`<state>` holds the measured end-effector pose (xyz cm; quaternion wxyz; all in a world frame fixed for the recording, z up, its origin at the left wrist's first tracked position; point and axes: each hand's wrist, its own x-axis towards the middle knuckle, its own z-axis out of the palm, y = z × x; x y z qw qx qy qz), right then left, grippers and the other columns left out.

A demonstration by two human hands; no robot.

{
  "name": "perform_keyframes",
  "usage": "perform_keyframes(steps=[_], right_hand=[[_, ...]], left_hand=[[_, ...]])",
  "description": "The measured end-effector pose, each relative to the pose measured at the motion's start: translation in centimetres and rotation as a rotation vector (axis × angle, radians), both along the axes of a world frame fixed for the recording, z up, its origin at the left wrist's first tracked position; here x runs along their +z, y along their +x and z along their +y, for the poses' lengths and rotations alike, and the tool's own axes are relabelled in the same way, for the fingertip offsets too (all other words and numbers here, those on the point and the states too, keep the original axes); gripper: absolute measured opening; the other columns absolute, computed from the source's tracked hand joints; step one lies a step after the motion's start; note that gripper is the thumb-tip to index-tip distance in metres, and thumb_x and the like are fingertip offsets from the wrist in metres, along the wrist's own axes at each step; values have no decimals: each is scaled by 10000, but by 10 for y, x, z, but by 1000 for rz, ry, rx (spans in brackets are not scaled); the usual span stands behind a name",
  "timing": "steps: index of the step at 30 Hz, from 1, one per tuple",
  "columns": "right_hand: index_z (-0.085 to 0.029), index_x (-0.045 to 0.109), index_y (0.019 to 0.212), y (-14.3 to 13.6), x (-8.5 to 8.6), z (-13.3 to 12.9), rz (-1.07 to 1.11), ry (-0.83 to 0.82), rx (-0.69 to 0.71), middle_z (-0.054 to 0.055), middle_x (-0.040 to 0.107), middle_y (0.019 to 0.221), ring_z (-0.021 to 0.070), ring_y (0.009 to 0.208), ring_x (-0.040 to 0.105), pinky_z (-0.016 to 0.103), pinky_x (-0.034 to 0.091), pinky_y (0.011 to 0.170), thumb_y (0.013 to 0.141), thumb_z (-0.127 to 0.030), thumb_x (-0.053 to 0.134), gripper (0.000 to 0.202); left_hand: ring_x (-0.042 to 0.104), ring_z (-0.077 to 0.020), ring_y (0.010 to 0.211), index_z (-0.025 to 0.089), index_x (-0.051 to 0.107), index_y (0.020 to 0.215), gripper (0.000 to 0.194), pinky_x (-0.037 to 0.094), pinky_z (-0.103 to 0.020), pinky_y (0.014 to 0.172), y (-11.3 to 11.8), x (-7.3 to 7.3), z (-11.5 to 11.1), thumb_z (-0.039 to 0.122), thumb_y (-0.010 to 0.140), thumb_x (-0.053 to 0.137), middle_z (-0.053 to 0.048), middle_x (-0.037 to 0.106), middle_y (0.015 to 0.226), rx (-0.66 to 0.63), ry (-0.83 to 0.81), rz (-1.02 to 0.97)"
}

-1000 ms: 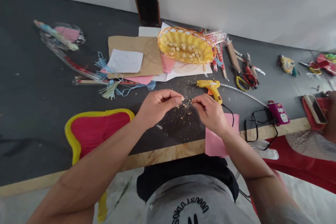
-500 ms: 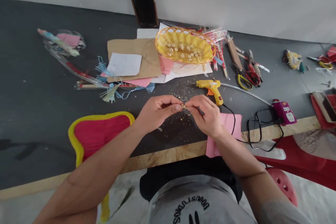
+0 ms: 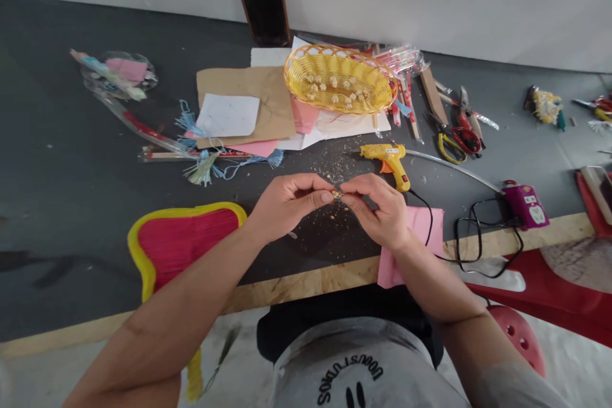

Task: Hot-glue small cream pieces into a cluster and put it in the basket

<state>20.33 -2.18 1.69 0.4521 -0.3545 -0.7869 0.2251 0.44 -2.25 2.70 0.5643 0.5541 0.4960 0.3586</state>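
While both hands pinch one bit (image 3: 336,195), the right hand (image 3: 382,210) is nearer the gun (image 3: 389,164)

Bit is on the near side of the gun, off to its left, between the fingertips. Left hand (image 3: 282,207) has thumb and finger clamped on it from the left; right hand does the same from the right. Bit's long axis: too small to tell. Basket (image 3: 329,65), pale clusters (image 3: 335,81) inside, sits beyond the gun and left. Crumbs (image 3: 332,217) left of the gun, pink paper (image 3: 388,268) on its near side.
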Motion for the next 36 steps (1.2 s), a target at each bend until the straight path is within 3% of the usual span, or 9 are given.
perform_keyframes(steps=[9, 21, 29, 32, 36], right_hand=[[-197, 710, 961, -1, -3, 1, 33, 94, 7, 56, 770, 865, 154, 802, 729, 286, 613, 737, 925, -136, 682, 76], [-225, 725, 971, -2, -6, 0, 13, 77, 0, 43, 766, 866, 158, 802, 725, 303, 616, 727, 944, -156, 656, 101], [-213, 697, 1086, 4, 0, 0, 32, -111, 108, 45, 757, 911, 148, 775, 692, 290, 589, 680, 951, -276, 672, 151], [-207, 707, 1083, 4, -1, 1, 67, -102, 163, 64, 758, 949, 156, 847, 704, 296, 601, 720, 966, -252, 648, 138], [-216, 718, 1034, 4, -2, 0, 64, -73, 138, 53, 746, 909, 159, 836, 703, 305, 603, 731, 953, -231, 659, 101]], left_hand=[[490, -123, 594, 166, 777, 791, 252, 373, -238, 535, 2, -1, -1, 417, 786, 761, -15, 638, 651, -10, -21, -10], [430, -106, 528, 169, 780, 818, 294, 310, -229, 473, 1, 0, -2, 459, 807, 738, 3, 592, 598, -27, -17, 50], [468, -111, 545, 166, 734, 708, 279, 353, -227, 505, -1, 1, 1, 437, 772, 755, 0, 611, 605, -71, -8, 25], [420, -99, 511, 164, 718, 687, 302, 313, -225, 477, -1, 0, 1, 452, 771, 756, 17, 554, 562, -93, -30, 15], [439, -104, 531, 168, 736, 704, 316, 334, -229, 494, 0, 0, 0, 475, 772, 756, 6, 585, 586, -80, -42, -10]])
